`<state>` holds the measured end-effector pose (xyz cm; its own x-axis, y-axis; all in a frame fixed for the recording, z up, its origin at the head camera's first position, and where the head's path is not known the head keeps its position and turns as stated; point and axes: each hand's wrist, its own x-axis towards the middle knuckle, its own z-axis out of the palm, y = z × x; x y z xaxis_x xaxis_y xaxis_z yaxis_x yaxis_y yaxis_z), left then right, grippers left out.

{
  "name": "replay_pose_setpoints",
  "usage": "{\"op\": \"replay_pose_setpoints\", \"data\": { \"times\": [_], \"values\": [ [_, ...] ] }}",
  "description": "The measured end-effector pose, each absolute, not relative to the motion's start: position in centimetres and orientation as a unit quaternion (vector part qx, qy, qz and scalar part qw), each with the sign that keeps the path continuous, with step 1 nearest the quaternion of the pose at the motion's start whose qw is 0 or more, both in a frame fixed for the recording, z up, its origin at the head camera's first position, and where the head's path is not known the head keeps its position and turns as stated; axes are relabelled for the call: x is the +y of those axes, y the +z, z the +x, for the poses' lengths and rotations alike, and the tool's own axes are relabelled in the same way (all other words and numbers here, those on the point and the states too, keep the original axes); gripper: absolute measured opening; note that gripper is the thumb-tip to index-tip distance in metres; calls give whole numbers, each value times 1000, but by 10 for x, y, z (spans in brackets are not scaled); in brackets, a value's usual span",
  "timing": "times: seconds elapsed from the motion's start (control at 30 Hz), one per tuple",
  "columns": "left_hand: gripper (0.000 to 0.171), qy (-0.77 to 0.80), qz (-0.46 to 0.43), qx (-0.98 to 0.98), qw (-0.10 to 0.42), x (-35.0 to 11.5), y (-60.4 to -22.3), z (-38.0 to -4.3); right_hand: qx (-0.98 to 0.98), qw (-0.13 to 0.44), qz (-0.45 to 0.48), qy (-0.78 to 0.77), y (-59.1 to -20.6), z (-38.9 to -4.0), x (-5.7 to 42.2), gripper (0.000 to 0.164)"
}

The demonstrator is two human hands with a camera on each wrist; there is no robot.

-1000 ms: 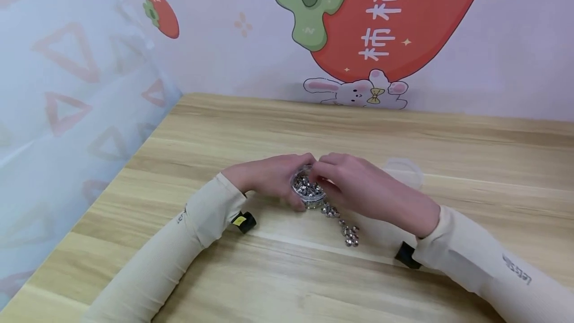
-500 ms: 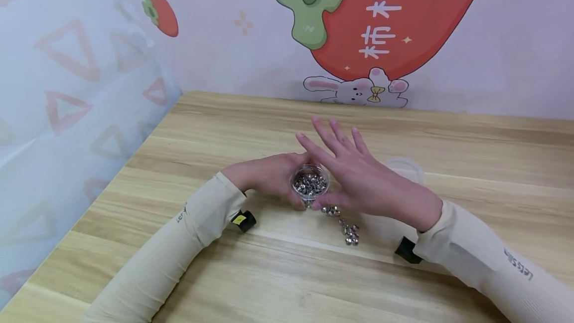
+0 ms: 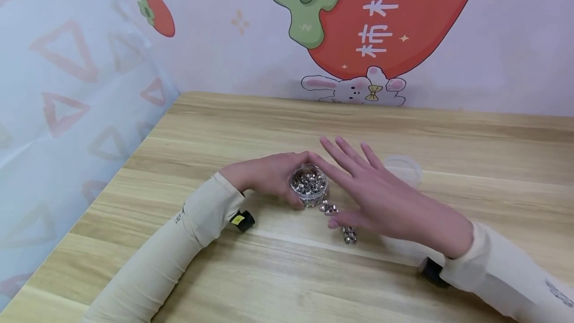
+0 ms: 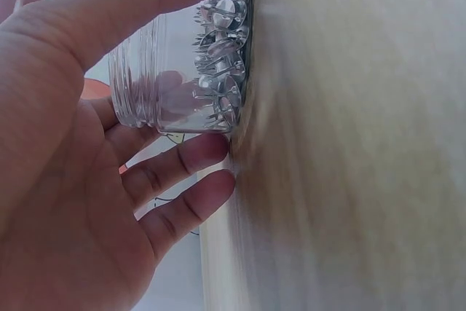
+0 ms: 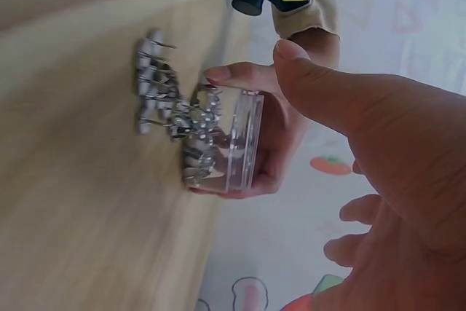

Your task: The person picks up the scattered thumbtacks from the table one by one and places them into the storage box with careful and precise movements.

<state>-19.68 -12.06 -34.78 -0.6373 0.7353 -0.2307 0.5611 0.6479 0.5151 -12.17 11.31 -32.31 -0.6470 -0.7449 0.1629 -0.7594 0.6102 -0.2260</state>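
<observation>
A small clear round jar (image 4: pixel 175 41) stands upright on the table, its lower part filled with silver thumbtacks (image 4: pixel 226 49). My left hand (image 3: pixel 269 176) grips it from the left, thumb on the near side and fingers round the far side. In the head view my right hand (image 3: pixel 381 193) hovers just right of the jar with fingers extended and spread, holding nothing; its index fingertip is close to the jar's far rim. Beneath its thumb, a line of loose thumbtacks (image 5: pixel 154 81) lies beside the jar, partly hidden in the head view, with pins pointing up in the right wrist view.
A translucent round lid (image 3: pixel 409 169) lies flat on the wooden table (image 3: pixel 251 278), behind the right hand. Printed cloth (image 3: pixel 197 54) hangs along the table's back and left edges. A dark camera mount sits under each sleeve cuff.
The right hand's bent fingers were over the jar's mouth; they then straightened and spread. Since then the hand has drawn back to the right, over the loose thumbtacks. The left hand stays put.
</observation>
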Motion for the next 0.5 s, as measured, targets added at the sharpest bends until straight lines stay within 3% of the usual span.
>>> {"op": "replay_pose_setpoints", "data": {
  "times": [0.27, 0.4, 0.5],
  "values": [
    [78, 214, 360, 880, 224, -118, -350, -197, -892, 34, 425, 150, -334, -103, 142, 99],
    [80, 210, 358, 882, 225, -119, -350, -198, -875, 51, 448, 178, -340, -103, 144, 67],
    [80, 208, 356, 883, 225, -119, -350, -197, -867, 32, 459, 190, -346, -105, 142, 38]
  ]
}}
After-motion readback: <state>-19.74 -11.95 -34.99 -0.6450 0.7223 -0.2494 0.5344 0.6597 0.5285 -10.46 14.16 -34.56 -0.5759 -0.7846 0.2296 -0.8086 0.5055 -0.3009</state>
